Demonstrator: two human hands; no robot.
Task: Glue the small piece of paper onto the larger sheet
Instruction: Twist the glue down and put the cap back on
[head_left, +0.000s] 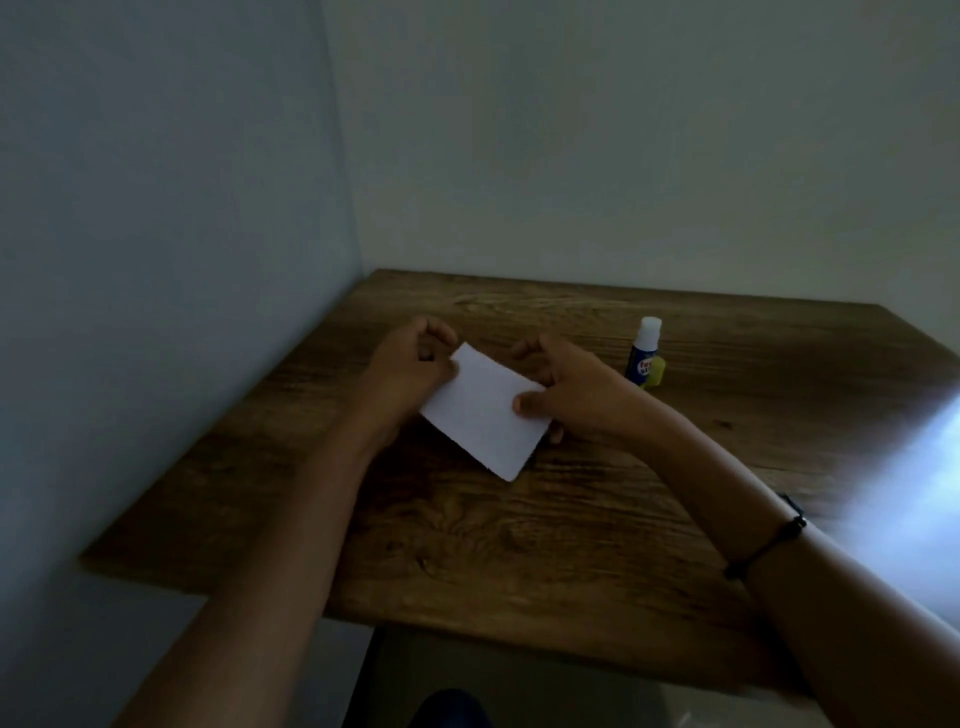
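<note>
So both hands have the white sheet of paper (485, 413) up off the wooden table (519, 545), tilted like a diamond, which looks to me like the person is lining it up or checking it over before any glue goes on. The left hand (410, 358) pinches the sheet's upper left edge with curled fingers, and the right hand (576, 387) grips the right side, thumb (524, 402) pressed flat on top and the other fingers tucked underneath. Holding it from two opposite sides keeps it taut and flat, makes sense. I only see one piece of paper here (can't tell if it's the small one or the larger one, or if a second piece is hiding behind it). The glue stick (644, 353) stands upright to the right of the paper, close to the right hand, with its yellow cap (657, 371) sitting just beside its base, so it's already uncapped and ready to grab. Blue label with some white and red writing, too blurry to read.
</note>
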